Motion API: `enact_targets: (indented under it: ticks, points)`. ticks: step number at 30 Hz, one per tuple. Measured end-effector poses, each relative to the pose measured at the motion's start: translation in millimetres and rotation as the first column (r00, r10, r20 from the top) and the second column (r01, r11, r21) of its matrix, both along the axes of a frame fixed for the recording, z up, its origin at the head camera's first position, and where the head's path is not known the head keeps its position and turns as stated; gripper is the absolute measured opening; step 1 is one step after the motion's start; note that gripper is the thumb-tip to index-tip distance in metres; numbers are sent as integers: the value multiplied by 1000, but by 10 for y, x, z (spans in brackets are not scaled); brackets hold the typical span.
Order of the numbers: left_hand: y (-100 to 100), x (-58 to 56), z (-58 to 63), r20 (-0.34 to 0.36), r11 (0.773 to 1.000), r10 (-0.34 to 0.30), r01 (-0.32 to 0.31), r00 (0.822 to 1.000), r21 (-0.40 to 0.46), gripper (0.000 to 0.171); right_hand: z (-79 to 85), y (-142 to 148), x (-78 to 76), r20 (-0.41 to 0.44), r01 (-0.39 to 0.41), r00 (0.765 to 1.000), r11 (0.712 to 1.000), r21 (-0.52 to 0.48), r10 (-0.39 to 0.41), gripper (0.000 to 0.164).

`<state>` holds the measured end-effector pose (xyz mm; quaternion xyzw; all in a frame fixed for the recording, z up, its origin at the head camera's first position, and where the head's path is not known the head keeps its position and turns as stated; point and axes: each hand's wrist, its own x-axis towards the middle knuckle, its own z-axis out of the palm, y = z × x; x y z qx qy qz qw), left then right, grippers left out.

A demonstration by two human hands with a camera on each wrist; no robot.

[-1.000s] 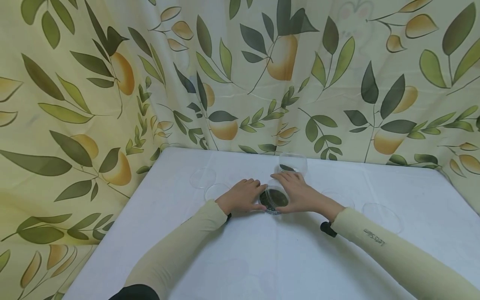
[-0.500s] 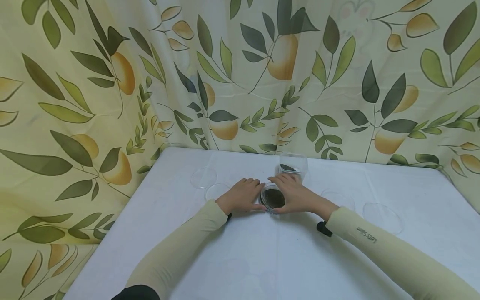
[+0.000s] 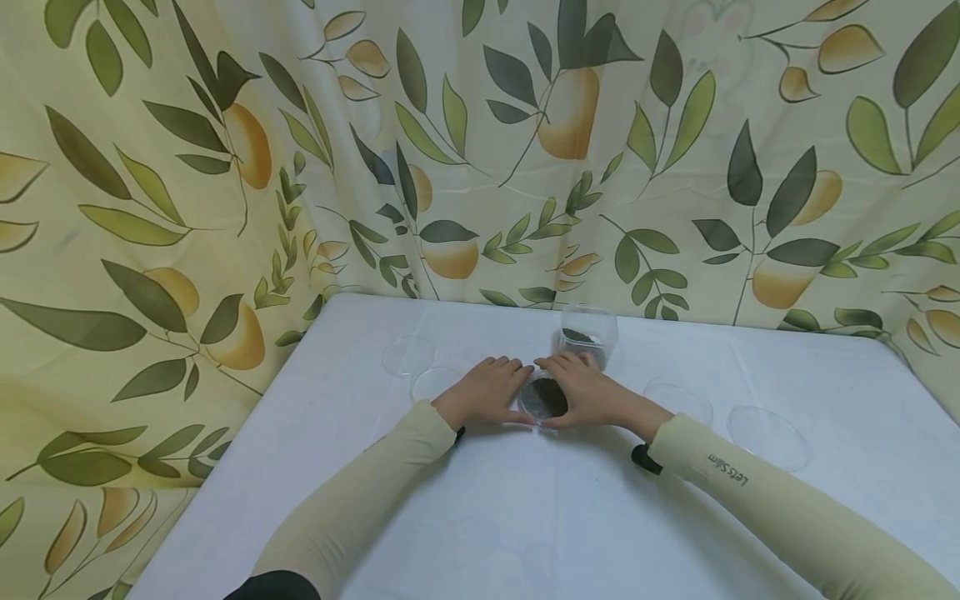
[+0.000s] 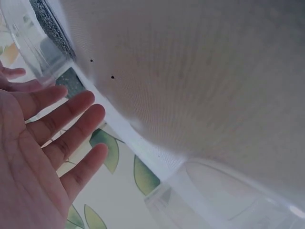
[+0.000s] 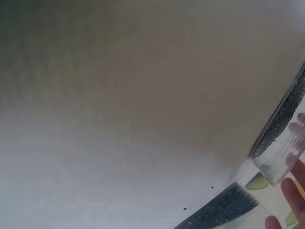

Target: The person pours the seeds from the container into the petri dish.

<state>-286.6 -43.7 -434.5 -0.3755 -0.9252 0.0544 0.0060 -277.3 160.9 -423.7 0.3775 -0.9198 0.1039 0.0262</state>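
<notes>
A clear round tub with dark grains inside stands on the white table between both hands. From its left side my left hand holds it, thumb at the front and index finger at the back. In the left wrist view the other fingers of that hand stretch out, apart from the tub. My right hand spans the right side, its thumb near the left thumb. At the right edge of the right wrist view, grains line the tub close to the table.
Right behind the tub stands a taller clear container, also with dark grains. Clear round pieces lie to the left and thin clear discs to the right. A few dark specks dot the tablecloth. A patterned curtain hangs behind.
A tilted clear round edge at the tub's right side has come down over the tub. My right hand has shifted slightly left with it; my left hand has stayed in place.
</notes>
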Motion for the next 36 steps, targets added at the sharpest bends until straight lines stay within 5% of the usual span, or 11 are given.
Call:
enact_targets:
  ticks: [18,36]
  points:
    - [-3,9,11,-18,1000,-12,13,1000,7,79,-13,21,23,80,30,996,999,24,-32,89]
    - [-48,-23,73,-48,1000,-11,10,999,-23,89,120,128,71,-152,-9,988,991,131,29,104]
